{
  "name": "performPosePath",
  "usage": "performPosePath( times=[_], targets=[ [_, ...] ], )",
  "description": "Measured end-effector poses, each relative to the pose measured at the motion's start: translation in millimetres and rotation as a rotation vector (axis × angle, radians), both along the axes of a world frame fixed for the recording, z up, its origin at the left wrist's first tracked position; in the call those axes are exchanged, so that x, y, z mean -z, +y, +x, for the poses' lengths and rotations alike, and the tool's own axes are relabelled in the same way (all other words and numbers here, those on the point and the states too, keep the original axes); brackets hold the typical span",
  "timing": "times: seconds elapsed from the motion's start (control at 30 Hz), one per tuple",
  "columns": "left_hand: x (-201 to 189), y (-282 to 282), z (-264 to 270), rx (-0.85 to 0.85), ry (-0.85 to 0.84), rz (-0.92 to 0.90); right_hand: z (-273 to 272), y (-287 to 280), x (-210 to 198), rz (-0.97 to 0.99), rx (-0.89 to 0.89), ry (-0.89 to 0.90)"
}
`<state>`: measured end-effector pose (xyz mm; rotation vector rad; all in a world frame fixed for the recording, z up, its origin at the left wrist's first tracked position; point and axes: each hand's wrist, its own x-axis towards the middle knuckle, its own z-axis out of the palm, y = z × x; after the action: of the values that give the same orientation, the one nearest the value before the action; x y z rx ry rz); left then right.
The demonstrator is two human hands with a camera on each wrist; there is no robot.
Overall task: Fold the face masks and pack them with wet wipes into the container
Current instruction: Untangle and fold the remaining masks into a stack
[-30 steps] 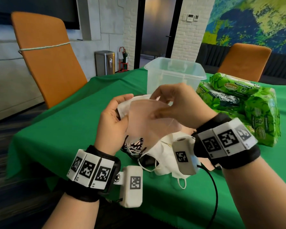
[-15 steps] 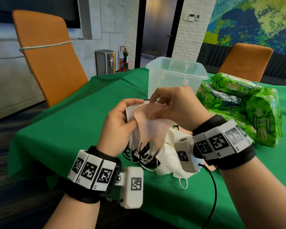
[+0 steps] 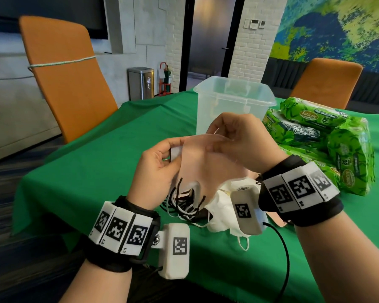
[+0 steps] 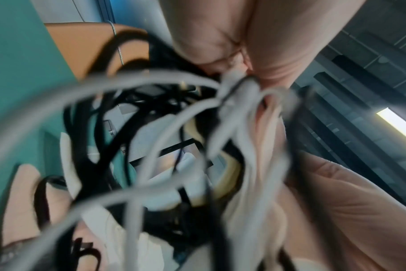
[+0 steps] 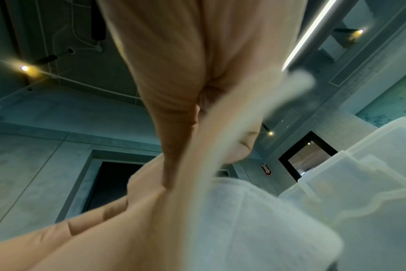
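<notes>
A pink face mask [image 3: 202, 162] is held up above the near part of the green table [image 3: 109, 149], its white and black ear loops [image 3: 184, 204] dangling below. The left hand [image 3: 160, 169] pinches its left edge between thumb and fingers; the right hand [image 3: 239, 141] pinches its upper right edge. Beneath lies a heap of white masks [image 3: 221, 217]. The clear container [image 3: 234, 101] stands just beyond, with green wet wipe packs [image 3: 328, 141] to its right.
</notes>
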<state>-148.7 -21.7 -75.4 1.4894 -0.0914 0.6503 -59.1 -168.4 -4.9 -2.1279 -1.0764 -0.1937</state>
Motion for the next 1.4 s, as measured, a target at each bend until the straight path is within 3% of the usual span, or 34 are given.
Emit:
performPosePath(
  times=[0.1,0.27,0.43,0.87,1.1,1.23,1.4],
  targets=[
    [4.7,1.3,4.1,-0.031,0.037,-0.02,-1.7,-1.4,-2.5,0.073,-0.081,0.149],
    [-1.3,-5.2,1.3,0.01,0.009,-0.073,-6.3,2.7,-5.2,0.151,-0.15,0.25],
    [0.4,-9.2,2.8,-0.002,0.009,0.022,-1.9,10.8,3.8,0.122,-0.125,0.249],
    [3.4,-9.7,6.7,-0.083,-0.033,0.035,2.7,14.9,16.1,0.142,0.005,0.138],
    [3.4,-5.1,6.4,-0.132,-0.054,0.023,-2.5,3.8,15.3,-0.012,0.061,0.044],
    [5.7,-3.7,8.9,-0.173,-0.063,-0.004,-0.9,-0.5,18.3,-0.148,0.066,0.056],
    [8.1,-5.3,12.2,-0.187,-0.066,-0.033,0.7,0.9,20.5,-0.067,-0.017,0.18]
  ],
)
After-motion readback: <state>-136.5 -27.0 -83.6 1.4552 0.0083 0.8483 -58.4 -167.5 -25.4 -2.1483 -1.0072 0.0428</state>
